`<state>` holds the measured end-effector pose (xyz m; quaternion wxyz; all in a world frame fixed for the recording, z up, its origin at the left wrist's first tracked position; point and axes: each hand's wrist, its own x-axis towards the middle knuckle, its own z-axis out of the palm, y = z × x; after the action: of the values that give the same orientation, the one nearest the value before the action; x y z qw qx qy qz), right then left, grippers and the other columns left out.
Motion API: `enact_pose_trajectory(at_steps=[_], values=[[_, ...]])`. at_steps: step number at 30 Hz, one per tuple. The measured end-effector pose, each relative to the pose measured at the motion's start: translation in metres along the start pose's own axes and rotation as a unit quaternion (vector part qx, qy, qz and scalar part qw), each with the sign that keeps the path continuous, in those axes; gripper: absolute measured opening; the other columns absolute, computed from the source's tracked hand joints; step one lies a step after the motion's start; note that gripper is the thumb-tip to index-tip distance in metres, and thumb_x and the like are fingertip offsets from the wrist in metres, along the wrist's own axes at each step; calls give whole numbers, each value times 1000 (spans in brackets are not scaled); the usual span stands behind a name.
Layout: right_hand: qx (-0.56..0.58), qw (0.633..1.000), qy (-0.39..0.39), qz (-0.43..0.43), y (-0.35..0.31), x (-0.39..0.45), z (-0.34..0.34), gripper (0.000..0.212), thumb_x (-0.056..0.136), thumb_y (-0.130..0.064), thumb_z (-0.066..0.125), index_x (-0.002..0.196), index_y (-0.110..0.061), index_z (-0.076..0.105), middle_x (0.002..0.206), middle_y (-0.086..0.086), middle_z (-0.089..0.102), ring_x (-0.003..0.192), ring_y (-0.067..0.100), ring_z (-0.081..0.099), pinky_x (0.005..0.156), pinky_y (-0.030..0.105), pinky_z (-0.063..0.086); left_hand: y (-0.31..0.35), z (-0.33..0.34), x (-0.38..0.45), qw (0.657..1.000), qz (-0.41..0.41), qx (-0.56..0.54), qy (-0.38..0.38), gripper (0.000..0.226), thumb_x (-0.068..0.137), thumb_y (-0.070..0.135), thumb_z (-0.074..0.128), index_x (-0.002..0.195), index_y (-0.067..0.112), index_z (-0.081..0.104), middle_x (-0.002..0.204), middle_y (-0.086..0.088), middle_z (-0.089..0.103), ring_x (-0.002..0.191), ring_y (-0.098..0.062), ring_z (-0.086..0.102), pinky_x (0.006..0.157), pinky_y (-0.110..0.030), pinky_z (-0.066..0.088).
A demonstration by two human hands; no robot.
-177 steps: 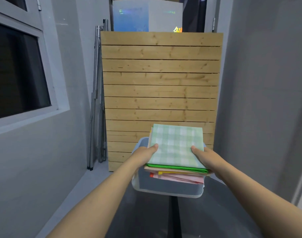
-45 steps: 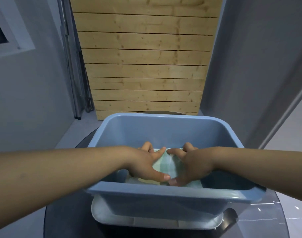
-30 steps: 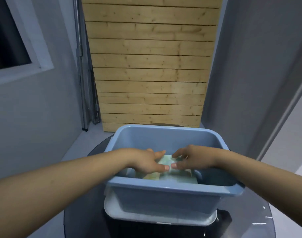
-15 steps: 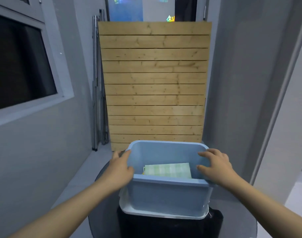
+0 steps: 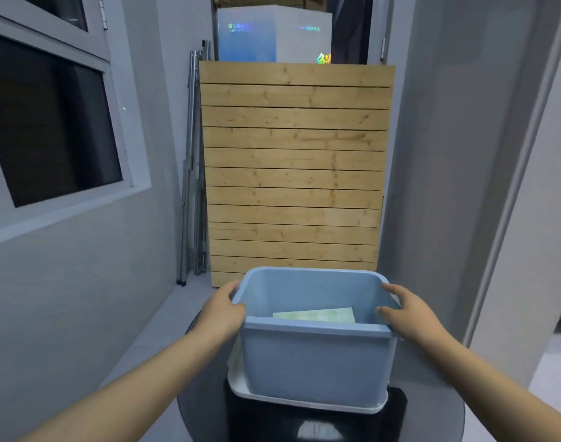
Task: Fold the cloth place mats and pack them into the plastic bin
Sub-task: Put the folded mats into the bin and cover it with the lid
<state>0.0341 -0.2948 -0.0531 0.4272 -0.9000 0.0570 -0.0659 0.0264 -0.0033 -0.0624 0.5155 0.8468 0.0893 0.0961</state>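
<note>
Slatted wooden panel (image 5: 293, 167): leans upright against the far wall, behind everything else.

Round dark table (image 5: 205, 393): bears a white lid (image 5: 240, 389), on which the bin stands.

Plastic bin (image 5: 314, 358): pale blue, upright, seated in the upturned lid. It seems slightly tilted or off-centre there; I cannot tell which.

Left hand (image 5: 223, 315): wrapped around the bin's left rim corner, gripping it.

Right hand (image 5: 406, 312): fingers spread at the right rim, thumb inside; only loosely closed on the edge, if at all.

Folded place mats (image 5: 315, 315): green-checked top one visible, lying inside the bin, low against the near wall.

Hazard, as judged: an uneven lift, left firm and right slack, could tip the bin and slide the stack askew, or drag the loose lid off the table.
</note>
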Motion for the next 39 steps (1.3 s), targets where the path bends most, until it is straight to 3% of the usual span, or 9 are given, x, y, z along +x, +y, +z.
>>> enact_pose_trajectory(at_steps=[3, 7, 11, 13, 17, 25, 29, 37, 39], values=[[32, 999, 22, -27, -13, 13, -8, 56, 86, -10, 55, 140, -17, 42, 134, 7, 53, 98, 21, 57, 76, 28, 43, 14, -4, 13, 999, 15, -20, 33, 53, 89, 2, 42, 136, 26, 45, 124, 3, 55, 97, -12, 51, 73, -24, 42], [69, 995, 44, -51, -29, 43, -10, 57, 88, -15, 56, 142, -19, 40, 133, 4, 52, 91, 18, 58, 74, 29, 45, 36, -8, 44, 996, 52, -46, 48, 50, 92, 2, 41, 138, 23, 44, 119, 6, 53, 84, -5, 51, 63, -19, 41], [104, 992, 45, -48, -32, 86, -1, 55, 88, -19, 57, 141, -19, 40, 130, 5, 56, 97, 20, 61, 74, 31, 50, 46, -2, 87, 996, 69, -36, 52, 53, 95, 8, 44, 145, 24, 35, 141, 3, 45, 98, -9, 46, 66, -20, 38], [107, 992, 43, -42, -29, 107, 7, 55, 89, -21, 57, 142, -19, 39, 132, 6, 54, 104, 22, 59, 74, 31, 51, 43, 6, 109, 996, 69, -37, 50, 53, 95, 9, 45, 145, 25, 35, 140, 2, 47, 99, -11, 48, 73, -21, 38], [88, 995, 42, -37, -21, 148, 25, 57, 90, -25, 58, 142, -21, 37, 135, 6, 52, 109, 23, 57, 82, 36, 53, 25, 24, 152, 996, 62, -44, 37, 49, 95, 10, 47, 140, 30, 41, 125, 7, 53, 99, -13, 55, 63, -17, 40], [104, 994, 5, -27, 4, 198, 59, 71, 82, -34, 69, 143, -19, 36, 141, 4, 46, 123, 24, 49, 84, 30, 49, -12, 55, 206, 997, 34, -71, 20, 44, 94, 13, 52, 135, 28, 46, 123, 5, 57, 106, -16, 57, 92, -36, 49], [104, 994, 6, -25, 15, 209, 63, 74, 80, -38, 71, 143, -21, 37, 144, 2, 44, 128, 21, 45, 99, 35, 42, -23, 65, 217, 996, 28, -83, 13, 42, 94, 15, 52, 135, 27, 46, 121, 4, 58, 106, -18, 59, 96, -42, 49], [132, 991, -1, -32, 11, 197, 59, 74, 82, -42, 67, 145, -21, 32, 141, -3, 44, 119, 16, 49, 87, 28, 42, -26, 71, 209, 997, 33, -66, 33, 44, 98, 32, 45, 140, 22, 39, 123, 6, 52, 109, -15, 51, 96, -35, 44], [127, 991, 8, -37, 14, 184, 56, 78, 81, -45, 67, 146, -21, 30, 145, -4, 41, 126, 17, 45, 94, 31, 41, -27, 68, 198, 997, 23, -67, 35, 49, 98, 38, 43, 143, 19, 34, 124, 7, 49, 111, -14, 48, 94, -30, 40]])
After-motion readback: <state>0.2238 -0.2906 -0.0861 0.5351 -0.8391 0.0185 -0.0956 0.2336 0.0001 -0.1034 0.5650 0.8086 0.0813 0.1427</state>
